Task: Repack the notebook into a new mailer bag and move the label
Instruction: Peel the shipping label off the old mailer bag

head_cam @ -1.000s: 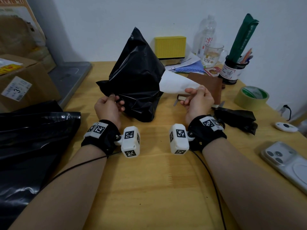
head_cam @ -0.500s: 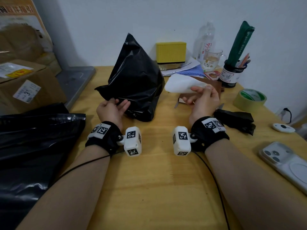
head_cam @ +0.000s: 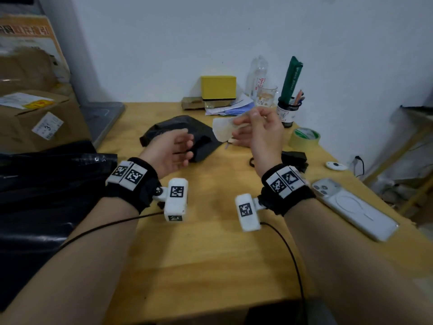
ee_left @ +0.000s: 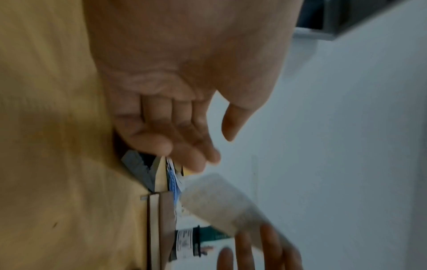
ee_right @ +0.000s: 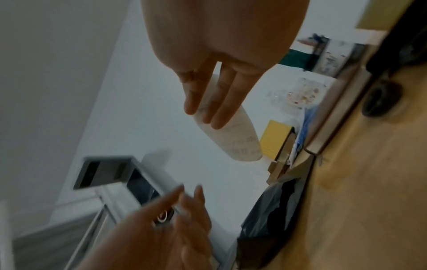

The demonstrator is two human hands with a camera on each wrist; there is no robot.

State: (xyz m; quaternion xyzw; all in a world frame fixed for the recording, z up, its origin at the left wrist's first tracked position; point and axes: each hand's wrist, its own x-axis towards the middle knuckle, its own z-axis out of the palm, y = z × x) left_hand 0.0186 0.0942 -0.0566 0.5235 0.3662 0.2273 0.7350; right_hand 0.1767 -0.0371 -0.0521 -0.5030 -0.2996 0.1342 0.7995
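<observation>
My right hand (head_cam: 243, 123) is raised over the table and pinches a curled white label (head_cam: 222, 130) between thumb and fingers; the right wrist view shows the label (ee_right: 231, 135) hanging past the fingers (ee_right: 217, 102). My left hand (head_cam: 187, 146) hovers open, palm turned to the right, holding nothing. Beneath and behind it the old black mailer bag (head_cam: 173, 127) lies crumpled on the table. A pile of black mailer bags (head_cam: 46, 195) lies at the left. The brown notebook (ee_left: 166, 219) shows edge-on in the left wrist view; in the head view my right hand hides it.
A phone (head_cam: 356, 207) lies at the right table edge, with a tape roll (head_cam: 304, 137), a pen cup (head_cam: 287, 111) and a small white device (head_cam: 336, 165) beyond. A yellow box (head_cam: 218, 87) and papers stand at the back. Cardboard boxes (head_cam: 35, 123) sit at the left.
The black bag went from standing up to lying crumpled on the table. My left hand let go of it and opened. My right hand lifted the label clear of the bag.
</observation>
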